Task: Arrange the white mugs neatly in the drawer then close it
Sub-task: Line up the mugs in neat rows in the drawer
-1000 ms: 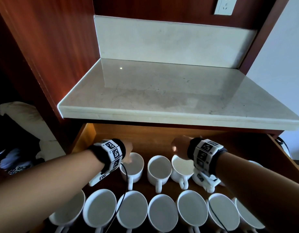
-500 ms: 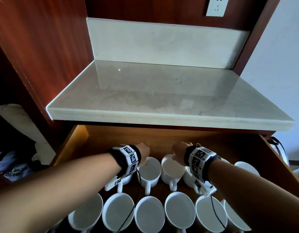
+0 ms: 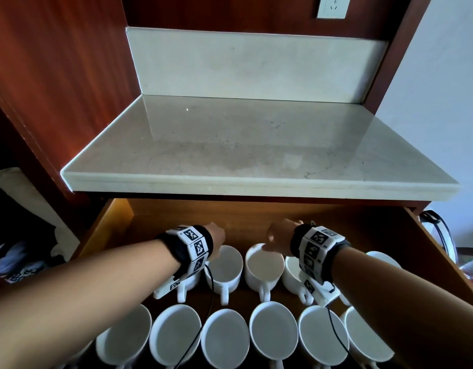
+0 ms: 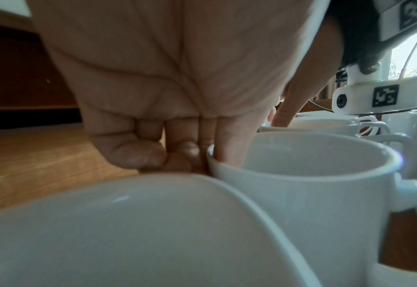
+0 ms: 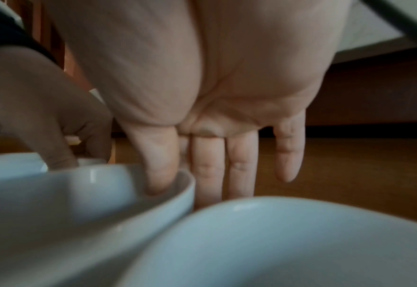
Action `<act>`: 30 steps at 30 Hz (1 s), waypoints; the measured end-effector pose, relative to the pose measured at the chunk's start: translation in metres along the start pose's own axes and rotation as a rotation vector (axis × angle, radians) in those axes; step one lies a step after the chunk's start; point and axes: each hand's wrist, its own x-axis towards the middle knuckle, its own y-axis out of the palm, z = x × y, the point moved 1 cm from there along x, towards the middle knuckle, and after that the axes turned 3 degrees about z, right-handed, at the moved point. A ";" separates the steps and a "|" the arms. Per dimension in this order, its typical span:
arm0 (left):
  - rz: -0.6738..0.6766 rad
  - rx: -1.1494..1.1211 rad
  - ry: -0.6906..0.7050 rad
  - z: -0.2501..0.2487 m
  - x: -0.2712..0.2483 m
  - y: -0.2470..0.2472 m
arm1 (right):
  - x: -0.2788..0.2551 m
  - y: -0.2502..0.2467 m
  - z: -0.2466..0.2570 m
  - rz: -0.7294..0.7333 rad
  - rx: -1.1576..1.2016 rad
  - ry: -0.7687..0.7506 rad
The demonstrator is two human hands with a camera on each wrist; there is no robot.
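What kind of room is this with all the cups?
Probably a kitchen or a tea corner. A wooden drawer is pulled open and holds rows of white mugs, a pale stone counter sits above it, and a wall socket is set in the wood panel behind.

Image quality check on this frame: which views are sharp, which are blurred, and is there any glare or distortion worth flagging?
Head view: sharp, wide-angle bending at the edges, soft window reflection on the marble counter, drawer interior dim. Left wrist view: left hand reasonably clear, the nearest mug out of focus, bright window glare at far right. Right wrist view: soft throughout, right hand and both near mugs blurred.
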 end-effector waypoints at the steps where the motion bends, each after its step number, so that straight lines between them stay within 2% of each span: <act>1: -0.016 0.002 0.004 0.002 -0.002 -0.004 | -0.004 -0.003 -0.009 -0.035 0.036 0.011; 3: -0.085 -0.011 0.012 0.002 -0.012 -0.018 | -0.012 -0.006 -0.031 -0.072 0.042 0.037; 7: -0.116 -0.021 0.061 -0.024 -0.029 -0.049 | -0.023 0.003 -0.064 0.074 -0.072 0.081; 10: -0.128 -0.053 0.119 -0.056 -0.024 -0.062 | -0.025 0.015 -0.072 0.093 -0.065 0.080; 14: -0.160 -0.066 0.118 -0.086 0.006 -0.056 | -0.027 0.026 -0.070 0.100 -0.035 0.054; 19: -0.142 0.094 0.070 -0.096 0.029 -0.046 | -0.026 0.027 -0.063 0.096 -0.157 0.014; 30: -0.094 0.094 0.026 -0.098 0.030 -0.044 | -0.020 0.031 -0.067 0.073 -0.268 -0.051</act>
